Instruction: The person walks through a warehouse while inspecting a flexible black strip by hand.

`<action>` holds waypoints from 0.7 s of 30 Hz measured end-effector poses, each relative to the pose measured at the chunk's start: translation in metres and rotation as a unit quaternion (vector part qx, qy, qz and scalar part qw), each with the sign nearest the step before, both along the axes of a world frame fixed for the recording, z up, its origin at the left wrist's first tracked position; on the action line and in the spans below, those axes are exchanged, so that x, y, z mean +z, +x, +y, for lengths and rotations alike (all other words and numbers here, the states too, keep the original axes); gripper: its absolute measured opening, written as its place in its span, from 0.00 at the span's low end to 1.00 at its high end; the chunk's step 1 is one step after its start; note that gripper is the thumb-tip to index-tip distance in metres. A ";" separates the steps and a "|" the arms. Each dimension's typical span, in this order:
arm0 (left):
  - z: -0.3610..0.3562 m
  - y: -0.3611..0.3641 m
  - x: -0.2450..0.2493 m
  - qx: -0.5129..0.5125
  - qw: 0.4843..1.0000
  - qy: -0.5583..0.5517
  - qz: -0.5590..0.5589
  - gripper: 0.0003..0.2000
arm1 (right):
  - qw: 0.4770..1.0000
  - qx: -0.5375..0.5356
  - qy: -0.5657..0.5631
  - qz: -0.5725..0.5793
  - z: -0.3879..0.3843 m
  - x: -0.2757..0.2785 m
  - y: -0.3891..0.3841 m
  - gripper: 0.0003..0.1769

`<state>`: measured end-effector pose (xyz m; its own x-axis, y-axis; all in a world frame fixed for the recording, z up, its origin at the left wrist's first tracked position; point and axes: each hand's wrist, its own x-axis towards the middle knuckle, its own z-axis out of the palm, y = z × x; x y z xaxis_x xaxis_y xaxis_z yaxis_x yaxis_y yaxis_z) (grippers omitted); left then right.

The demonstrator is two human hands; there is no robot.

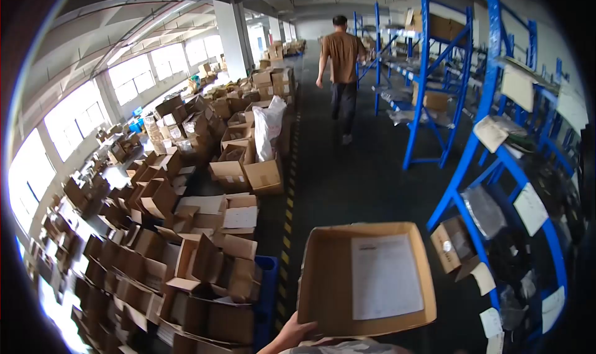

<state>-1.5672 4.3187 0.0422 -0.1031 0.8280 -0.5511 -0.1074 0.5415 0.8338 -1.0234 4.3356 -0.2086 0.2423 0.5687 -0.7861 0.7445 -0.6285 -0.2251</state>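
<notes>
A shallow, open cardboard box [326, 273] is held out in front of my body at the bottom of the head view. Inside it, flat on the bottom, lies a white sheet of paper [386, 279] with some print near its top. My left hand [295, 333] grips the box at its near left corner, thumb over the rim; the other fingers are mostly hidden. No part of my right hand shows.
Many open cardboard boxes [214, 320] crowd the left side, some by a blue pallet [267, 292]. Blue metal racks [424, 74] line the right. Yellow-black floor tape [287, 223] edges the dark aisle [323, 186], where a person [343, 59] walks ahead, back turned.
</notes>
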 end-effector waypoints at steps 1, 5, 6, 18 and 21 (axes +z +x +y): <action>0.027 -0.015 -0.011 0.042 0.997 0.057 -0.002 0.23 | 0.999 0.042 0.018 -0.003 0.063 -0.010 -0.021 0.18; 0.146 -0.078 -0.028 0.154 0.976 0.037 -0.153 0.21 | 0.948 0.225 0.227 0.011 0.392 0.001 -0.166 0.18; 0.178 -0.092 -0.017 0.157 0.972 0.062 -0.165 0.21 | 0.928 0.237 0.287 0.031 0.469 0.020 -0.211 0.19; 0.639 -0.291 -0.004 0.139 0.979 0.054 -0.139 0.23 | 0.976 0.180 0.115 0.048 0.787 0.010 -0.404 0.20; 0.738 -0.342 0.002 0.114 0.987 0.012 -0.110 0.22 | 0.990 -0.118 0.049 0.053 0.740 0.006 -0.380 0.23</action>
